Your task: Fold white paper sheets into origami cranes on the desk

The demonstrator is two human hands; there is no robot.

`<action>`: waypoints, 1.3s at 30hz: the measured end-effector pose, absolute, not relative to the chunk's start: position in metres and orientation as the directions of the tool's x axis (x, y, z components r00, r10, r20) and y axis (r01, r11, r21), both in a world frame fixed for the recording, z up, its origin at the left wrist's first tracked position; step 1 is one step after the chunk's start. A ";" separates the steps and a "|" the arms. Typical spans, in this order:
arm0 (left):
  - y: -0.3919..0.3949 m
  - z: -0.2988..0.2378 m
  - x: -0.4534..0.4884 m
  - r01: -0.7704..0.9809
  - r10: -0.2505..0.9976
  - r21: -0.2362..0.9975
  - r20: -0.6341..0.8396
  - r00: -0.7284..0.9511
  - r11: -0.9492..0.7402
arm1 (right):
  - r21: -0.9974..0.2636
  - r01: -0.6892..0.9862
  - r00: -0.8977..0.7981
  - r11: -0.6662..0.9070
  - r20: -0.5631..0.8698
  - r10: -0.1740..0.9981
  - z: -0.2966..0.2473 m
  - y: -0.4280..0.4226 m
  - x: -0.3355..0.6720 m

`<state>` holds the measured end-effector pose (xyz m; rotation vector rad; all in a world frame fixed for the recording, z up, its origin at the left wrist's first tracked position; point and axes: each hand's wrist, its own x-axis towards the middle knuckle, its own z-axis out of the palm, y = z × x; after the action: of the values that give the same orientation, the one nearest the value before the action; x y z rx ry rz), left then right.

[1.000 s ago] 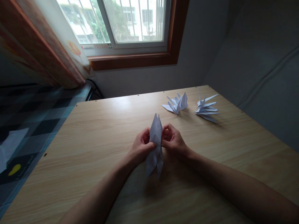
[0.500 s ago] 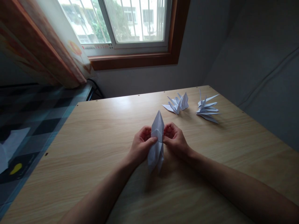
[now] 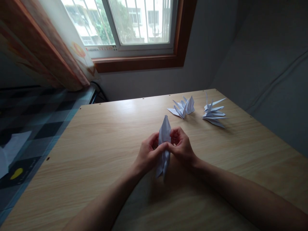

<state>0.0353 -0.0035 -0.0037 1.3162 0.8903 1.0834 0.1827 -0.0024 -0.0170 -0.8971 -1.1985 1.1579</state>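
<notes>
Between my two hands stands a long, narrow piece of folded white paper (image 3: pixel 165 130), pointed at the top and split into two tips at the bottom. My left hand (image 3: pixel 150 150) grips it from the left, its thumb lying across the front. On the other side my right hand (image 3: pixel 181 147) pinches the edge, and the two thumb tips meet at the paper's middle. The fingers behind the paper are partly hidden. Farther back on the wooden table (image 3: pixel 108 138) lie folded white paper cranes (image 3: pixel 184 107) in a cluster, with another cluster of folded paper cranes (image 3: pixel 213 114) to its right.
A window (image 3: pixel 144 22) with a brown frame is beyond the table. At the left, a checked cloth (image 3: pixel 38 106) covers a lower surface with white paper sheets (image 3: pixel 16 147) on it. An orange curtain (image 3: pixel 48 41) hangs above.
The folded paper has turned slightly and shifted a little to the right. My left thumb has slid right across it to meet my right thumb. The clusters at the back stay put.
</notes>
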 end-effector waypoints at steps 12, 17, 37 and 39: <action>0.003 -0.003 0.033 -0.248 0.994 0.969 0.032 0.101 -0.005 | -0.926 -0.376 -0.263 0.047 0.155 0.952 -0.014 0.005 0.186; 0.003 -0.003 0.033 -0.319 0.998 0.948 0.009 0.068 0.013 | -0.920 -0.392 -0.251 0.018 0.125 0.960 -0.014 0.004 0.186; 0.003 -0.004 0.036 -0.380 0.999 0.925 0.013 0.046 0.006 | -0.869 -0.485 -0.239 -0.100 0.021 0.971 -0.012 0.006 0.191; 0.001 -0.004 0.037 -0.358 0.997 0.934 0.020 0.074 0.008 | -0.883 -0.461 -0.254 -0.091 0.034 0.966 -0.013 0.007 0.191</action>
<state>0.0368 0.0011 -0.0038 0.9763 0.8796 1.3091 0.1907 0.0069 -0.0134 -0.7235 -0.9949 1.6077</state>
